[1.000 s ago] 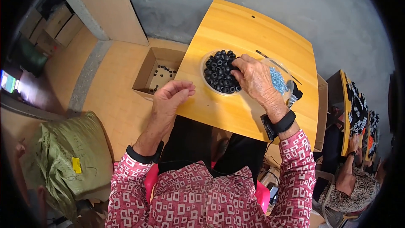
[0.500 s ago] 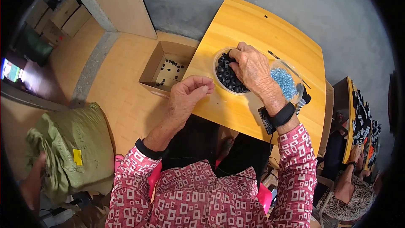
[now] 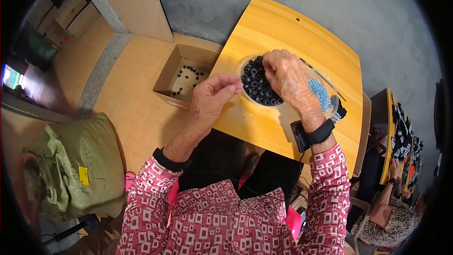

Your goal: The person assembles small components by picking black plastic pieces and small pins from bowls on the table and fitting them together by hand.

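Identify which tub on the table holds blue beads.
The right tub: its small beads are blue, while the left tub holds larger black beads.

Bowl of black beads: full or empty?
Well filled: black beads cover the visible inside of the bowl. The right hand hides part; I cannot tell there.
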A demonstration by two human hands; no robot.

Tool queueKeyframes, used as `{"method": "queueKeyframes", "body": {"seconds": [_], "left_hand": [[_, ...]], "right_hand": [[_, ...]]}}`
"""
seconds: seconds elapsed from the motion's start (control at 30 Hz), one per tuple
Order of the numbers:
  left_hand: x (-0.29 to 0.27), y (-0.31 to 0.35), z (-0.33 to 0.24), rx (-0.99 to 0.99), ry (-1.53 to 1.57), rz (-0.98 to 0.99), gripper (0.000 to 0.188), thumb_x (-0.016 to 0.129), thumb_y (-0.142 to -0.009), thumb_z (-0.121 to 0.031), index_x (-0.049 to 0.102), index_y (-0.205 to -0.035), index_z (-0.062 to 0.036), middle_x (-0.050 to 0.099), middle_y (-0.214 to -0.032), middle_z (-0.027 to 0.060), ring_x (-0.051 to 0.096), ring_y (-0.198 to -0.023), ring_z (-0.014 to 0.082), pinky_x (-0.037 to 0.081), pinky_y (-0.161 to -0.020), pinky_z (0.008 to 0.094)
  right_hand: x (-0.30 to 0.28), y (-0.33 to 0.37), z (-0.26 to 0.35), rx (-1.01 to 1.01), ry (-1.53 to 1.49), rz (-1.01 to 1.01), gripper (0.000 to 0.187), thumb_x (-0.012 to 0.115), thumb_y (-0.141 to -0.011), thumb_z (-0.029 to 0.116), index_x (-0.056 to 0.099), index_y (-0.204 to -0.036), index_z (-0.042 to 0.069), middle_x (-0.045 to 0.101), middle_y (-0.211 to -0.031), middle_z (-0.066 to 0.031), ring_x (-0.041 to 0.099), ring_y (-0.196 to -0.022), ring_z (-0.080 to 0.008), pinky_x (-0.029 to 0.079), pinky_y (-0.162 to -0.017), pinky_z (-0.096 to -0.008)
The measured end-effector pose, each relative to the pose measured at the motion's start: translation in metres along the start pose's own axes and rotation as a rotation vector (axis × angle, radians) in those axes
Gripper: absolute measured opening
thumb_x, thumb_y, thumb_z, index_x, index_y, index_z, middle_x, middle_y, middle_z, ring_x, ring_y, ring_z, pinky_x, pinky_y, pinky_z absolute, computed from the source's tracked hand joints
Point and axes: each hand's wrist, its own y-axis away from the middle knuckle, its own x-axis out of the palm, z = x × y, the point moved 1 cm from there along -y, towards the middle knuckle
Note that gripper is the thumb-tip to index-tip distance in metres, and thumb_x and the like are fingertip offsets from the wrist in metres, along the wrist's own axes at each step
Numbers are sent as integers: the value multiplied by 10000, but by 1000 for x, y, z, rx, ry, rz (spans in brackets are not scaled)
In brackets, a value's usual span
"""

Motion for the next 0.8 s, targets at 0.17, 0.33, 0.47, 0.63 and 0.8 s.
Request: {"method": "queueKeyframes", "body": {"seconds": [0.17, 0.33, 0.47, 0.63, 0.8], "left_hand": [[19, -12, -4, 43, -31, 4, 214, 586, -918, -68, 614, -1121, -7, 669, -1044, 76, 646, -947, 138, 493, -843, 236], [34, -25, -2, 52, -42, -45, 188, 551, -916, -17, 610, -1079, 57, 660, -1005, 83, 631, -923, 130, 501, -852, 242], [39, -32, 11, 125, -174, -65, 188, 573, -901, -38, 625, -1063, 41, 663, -1013, 81, 628, -864, 126, 508, -798, 251], [41, -34, 16, 261, -578, -98, 179, 609, -867, -69, 654, -1027, -1, 648, -941, 87, 627, -784, 154, 506, -744, 280], [49, -26, 9, 273, -695, -56, 200, 609, -866, -45, 665, -1056, -16, 611, -951, 59, 599, -808, 130, 494, -759, 255]], "right_hand": [[2, 5, -16, 14, -12, 4, 172, 697, -742, 155, 674, -869, 42, 615, -834, -121, 597, -874, -309, 482, -752, -420], [-1, 8, -24, 41, 46, 72, 216, 700, -763, 164, 680, -932, 31, 589, -851, -133, 567, -889, -325, 467, -763, -429], [-4, 17, -31, 46, 69, 115, 197, 706, -748, 163, 693, -908, 47, 593, -881, -125, 566, -907, -308, 462, -771, -420], [-1, 24, -30, 32, 73, 108, 179, 702, -724, 148, 699, -878, 57, 597, -893, -124, 568, -905, -302, 459, -764, -423], [-5, 36, -28, 58, -43, 46, 187, 697, -720, 106, 677, -891, 33, 575, -849, -121, 540, -879, -314, 456, -767, -414]]}}
